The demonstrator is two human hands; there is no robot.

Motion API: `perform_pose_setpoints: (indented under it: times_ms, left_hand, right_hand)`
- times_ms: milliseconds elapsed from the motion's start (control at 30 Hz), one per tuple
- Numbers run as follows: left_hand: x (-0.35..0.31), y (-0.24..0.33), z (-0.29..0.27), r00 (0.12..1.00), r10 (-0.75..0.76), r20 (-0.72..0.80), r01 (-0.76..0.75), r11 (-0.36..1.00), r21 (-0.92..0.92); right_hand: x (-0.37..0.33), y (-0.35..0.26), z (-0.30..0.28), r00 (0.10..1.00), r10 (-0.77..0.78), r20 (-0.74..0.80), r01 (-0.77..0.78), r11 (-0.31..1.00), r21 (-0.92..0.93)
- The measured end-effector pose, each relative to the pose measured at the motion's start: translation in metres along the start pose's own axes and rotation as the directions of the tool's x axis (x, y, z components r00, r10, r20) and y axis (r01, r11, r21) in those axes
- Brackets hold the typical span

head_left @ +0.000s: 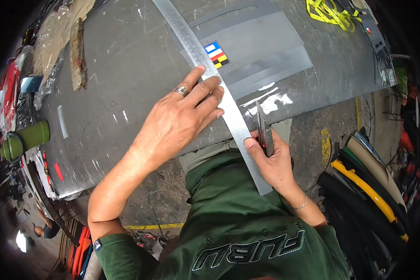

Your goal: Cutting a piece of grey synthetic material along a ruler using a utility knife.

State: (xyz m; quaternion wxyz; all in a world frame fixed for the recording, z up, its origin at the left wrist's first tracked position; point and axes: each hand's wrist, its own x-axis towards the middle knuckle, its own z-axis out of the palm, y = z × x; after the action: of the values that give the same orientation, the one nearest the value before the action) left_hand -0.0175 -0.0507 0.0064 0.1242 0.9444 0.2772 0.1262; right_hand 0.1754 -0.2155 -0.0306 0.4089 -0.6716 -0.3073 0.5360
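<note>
A long metal ruler (235,116) runs slantwise over the worktable, its near end sticking out past the front edge. My left hand (175,112) lies on it palm down, fingers stretched out and fingertips pressing the metal. Close to the table edge my right hand (275,161) is closed around a utility knife (266,135), blade pointing away from me; its thumb rests on the ruler. Under and beside the ruler lie grey sheets (261,42), the upper one with a slot-like outline. A small multicoloured patch (217,54) sits on them against the ruler's right edge.
Yellow measuring tape (331,16) lies loosely coiled at the far right. On the left are a worn wooden stick (78,56), plastic wrapping (49,84) and a green cylindrical container (25,140). Rolls of material (364,186) stand right of me; a person (46,228) is at lower left.
</note>
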Motion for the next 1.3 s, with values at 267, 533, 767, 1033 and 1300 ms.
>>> perform_pose_setpoints:
  times_ms: [267, 533, 767, 1033, 1300]
  left_hand:
    - [0.002, 0.003, -0.003, 0.999, 0.042, 0.002, -0.042, 0.999, -0.004]
    - [0.003, 0.004, -0.007, 0.99, 0.067, 0.124, -0.066, 0.998, -0.008]
    - [0.005, 0.009, -0.012, 0.984, 0.053, 0.172, -0.063, 0.996, 0.057]
    - [0.002, 0.008, -0.009, 0.987, 0.021, 0.16, -0.023, 1.0, 0.009]
    - [-0.001, 0.009, -0.008, 0.987, 0.008, 0.158, -0.005, 1.0, -0.019]
  right_hand:
    - [-0.021, -0.028, -0.024, 0.898, -0.439, -0.04, 0.376, 0.811, -0.449]
    - [-0.017, -0.054, -0.004, 0.888, -0.446, 0.109, 0.43, 0.725, -0.538]
    - [-0.006, -0.061, 0.002, 0.9, -0.414, 0.137, 0.407, 0.685, -0.604]
    - [-0.004, -0.061, 0.002, 0.901, -0.404, 0.158, 0.405, 0.652, -0.641]
    - [-0.005, -0.066, 0.005, 0.912, -0.371, 0.176, 0.384, 0.616, -0.688]
